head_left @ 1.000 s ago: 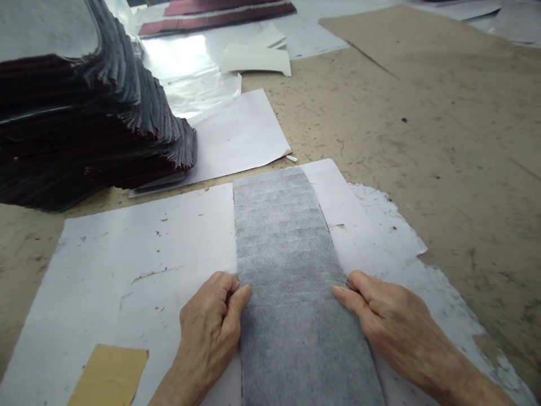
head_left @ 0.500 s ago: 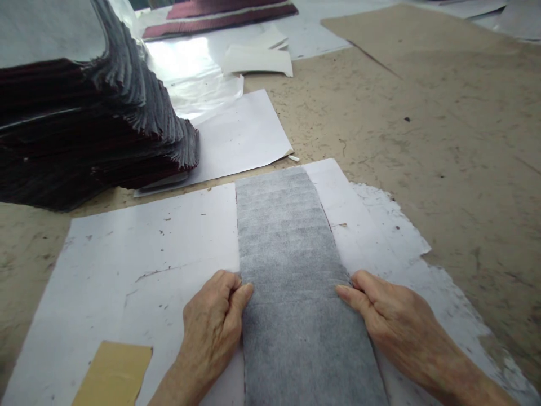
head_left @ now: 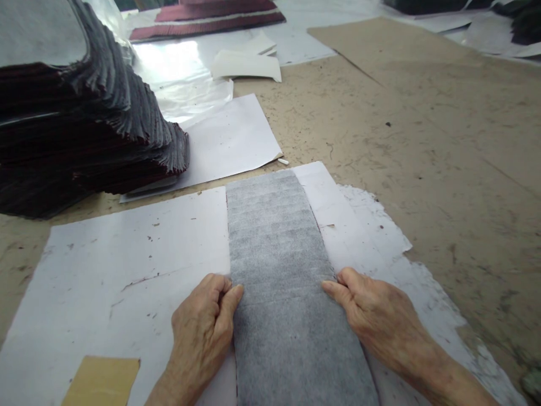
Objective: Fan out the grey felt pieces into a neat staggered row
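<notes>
A long grey fabric panel (head_left: 279,237) with a felt-like face lies lengthwise in front of me, over white paper (head_left: 139,265). My left hand (head_left: 207,321) pinches its left edge, thumb on top and fingers curled at the side. Opposite, at about the same height, my right hand (head_left: 372,304) grips the right edge in the same way. A faint crosswise line runs over the panel between the two thumbs. The near end of the panel goes out of view at the bottom.
At left stands a tall stack of dark, grey-faced fabric pieces (head_left: 127,101). A tan card (head_left: 103,380) lies near my left forearm. Behind are a white sheet (head_left: 236,132), a curved cream piece (head_left: 247,65), maroon fabric (head_left: 211,20) and brown paper (head_left: 393,42) on the scuffed table (head_left: 443,158).
The view has shifted slightly, so most things sit a little further left. Both hands keep their pinch on the panel's edges, with hardly any movement against it.
</notes>
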Motion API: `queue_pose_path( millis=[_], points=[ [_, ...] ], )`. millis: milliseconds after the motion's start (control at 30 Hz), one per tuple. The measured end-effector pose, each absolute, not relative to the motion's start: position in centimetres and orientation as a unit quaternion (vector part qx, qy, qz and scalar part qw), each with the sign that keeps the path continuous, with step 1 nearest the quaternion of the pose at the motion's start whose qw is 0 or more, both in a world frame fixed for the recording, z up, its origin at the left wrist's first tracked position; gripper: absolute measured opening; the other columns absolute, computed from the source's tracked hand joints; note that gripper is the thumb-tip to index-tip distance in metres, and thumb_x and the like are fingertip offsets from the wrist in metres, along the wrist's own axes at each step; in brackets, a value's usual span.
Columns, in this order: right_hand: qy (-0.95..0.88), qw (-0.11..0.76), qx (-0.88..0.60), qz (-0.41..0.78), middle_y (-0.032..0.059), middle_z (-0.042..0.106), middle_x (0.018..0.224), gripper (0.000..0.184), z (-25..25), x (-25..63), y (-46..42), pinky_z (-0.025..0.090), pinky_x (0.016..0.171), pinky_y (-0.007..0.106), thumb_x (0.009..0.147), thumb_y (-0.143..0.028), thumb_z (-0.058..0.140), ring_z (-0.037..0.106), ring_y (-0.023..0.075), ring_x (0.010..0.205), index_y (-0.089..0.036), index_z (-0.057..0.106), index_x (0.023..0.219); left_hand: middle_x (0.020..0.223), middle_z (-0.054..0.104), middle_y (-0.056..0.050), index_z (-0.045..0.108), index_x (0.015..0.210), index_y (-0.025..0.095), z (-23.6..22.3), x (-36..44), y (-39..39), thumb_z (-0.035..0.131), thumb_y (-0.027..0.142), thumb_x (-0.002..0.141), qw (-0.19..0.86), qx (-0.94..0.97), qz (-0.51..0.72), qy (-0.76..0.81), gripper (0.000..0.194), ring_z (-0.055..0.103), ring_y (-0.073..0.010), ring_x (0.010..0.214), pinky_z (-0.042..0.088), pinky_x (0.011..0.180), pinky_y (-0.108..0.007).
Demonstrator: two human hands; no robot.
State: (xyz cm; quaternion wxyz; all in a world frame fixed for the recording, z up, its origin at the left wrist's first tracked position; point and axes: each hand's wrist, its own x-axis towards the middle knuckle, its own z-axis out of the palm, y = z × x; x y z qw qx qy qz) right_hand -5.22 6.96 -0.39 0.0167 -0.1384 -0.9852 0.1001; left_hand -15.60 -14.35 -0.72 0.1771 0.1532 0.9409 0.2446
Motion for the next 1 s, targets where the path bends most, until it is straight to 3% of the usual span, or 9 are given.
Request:
queue_pose_path(
  millis=[267, 700, 1000],
  points=[
    [-0.976, -0.040, -0.173, 0.125, -0.0011, 0.051, 0.044, 0.033, 0.1, -5.6, 7.0, 0.024, 0.042, 0.025, 0.084, -0.038, 0.038, 0.050, 0.0151, 0.039, -0.022, 0.035, 0.055, 0.058, 0.045, 0.003, 0.047, 0.061, 0.020, -0.8, -15.6, -14.1, 0.043, 0.040, 0.080, 0.158, 0.155, 0.248, 0.943, 0.028, 0.044, -0.0131, 0.054, 0.030, 0.054, -0.026],
    [-0.957, -0.041, -0.220, 0.184, -0.0026, 0.048, 0.042, 0.037, -0.1, -5.4, 7.2, 0.026, 0.040, 0.025, 0.079, -0.046, 0.042, 0.046, 0.0136, 0.037, -0.022, 0.037, 0.052, 0.059, 0.042, 0.003, 0.041, 0.060, 0.019, -0.1, -15.8, -14.1, 0.041, 0.034, 0.082, 0.188, 0.162, 0.251, 0.936, 0.026, 0.042, -0.0126, 0.056, 0.028, 0.055, -0.026],
    [-0.967, -0.029, -0.227, 0.112, -0.0023, 0.051, 0.044, 0.031, 0.0, -5.3, 6.2, 0.026, 0.041, 0.025, 0.080, -0.041, 0.047, 0.049, 0.0146, 0.039, -0.021, 0.044, 0.056, 0.058, 0.046, 0.003, 0.044, 0.060, 0.020, -0.7, -15.6, -14.2, 0.042, 0.035, 0.081, 0.145, 0.190, 0.214, 0.947, 0.026, 0.046, -0.0134, 0.054, 0.030, 0.052, -0.026]
  ],
)
